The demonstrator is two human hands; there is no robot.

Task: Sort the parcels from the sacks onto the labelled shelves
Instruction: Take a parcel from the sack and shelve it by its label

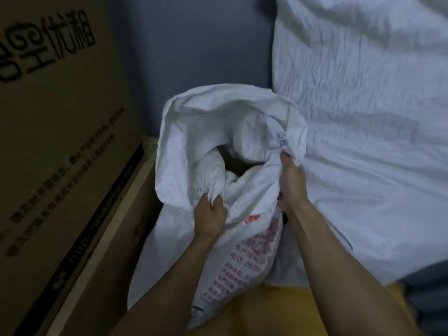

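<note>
Both arms (169, 275) reach from the lower edge to the sack (174, 151), which stands open in the middle. The left hand (209, 214) clenches a fold of cloth at the near side of the sack's mouth. The right hand (291, 180) grasps the rim at the right side of the mouth, fingers curled into the fabric. Inside the sack, well below the rim, lie soft white parcels (213, 169). A box (60, 141) stands just left of the sack, and a bigger sack (363, 117) lies against its right side. No shelves are in view.

The step, I judge, is to open the mouth so that a parcel can be taken. It is good to pull the two grips apart and roll the rim outward, so the mouth holds wide by itself. Then one hand can let go and lift one parcel. If both grips relax together, the loose cloth may fall over the parcels.
</note>
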